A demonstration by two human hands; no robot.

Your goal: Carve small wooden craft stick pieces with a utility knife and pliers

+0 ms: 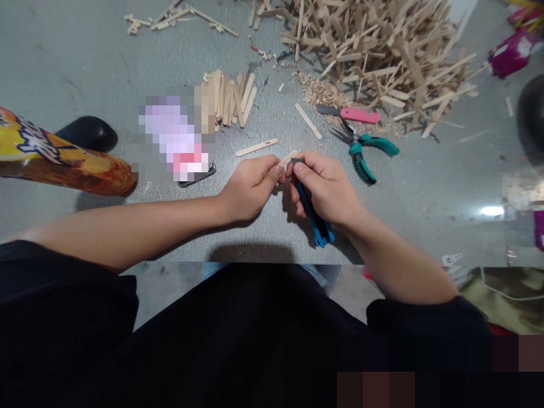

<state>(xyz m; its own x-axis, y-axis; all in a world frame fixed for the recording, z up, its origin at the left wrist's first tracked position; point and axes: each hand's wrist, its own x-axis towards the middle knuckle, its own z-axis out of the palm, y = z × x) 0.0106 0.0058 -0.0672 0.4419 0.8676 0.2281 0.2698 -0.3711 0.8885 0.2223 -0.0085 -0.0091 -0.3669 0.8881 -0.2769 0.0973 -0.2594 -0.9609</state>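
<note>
My left hand (249,187) pinches a wooden craft stick (289,157) between thumb and fingertips. Wrapped round a blue and black utility knife (313,214), my right hand (329,184) has its thumb near the knife's dark front end, close to the stick. Whether the blade touches the wood I cannot tell. Just beyond my hands lies a craft stick with a slot cut in it (256,147). Another loose craft stick (308,121) rests farther off. To the right are teal-handled pliers (356,148), their jaws apart, and a pink-handled knife (360,115).
A big heap of craft sticks (382,51) fills the back right, with wood shavings (325,93) before it. Left of centre are a row of sticks (227,99) and a blurred phone (196,182). A drink bottle (85,170) intrudes from the left, beside a dark rounded object (91,133).
</note>
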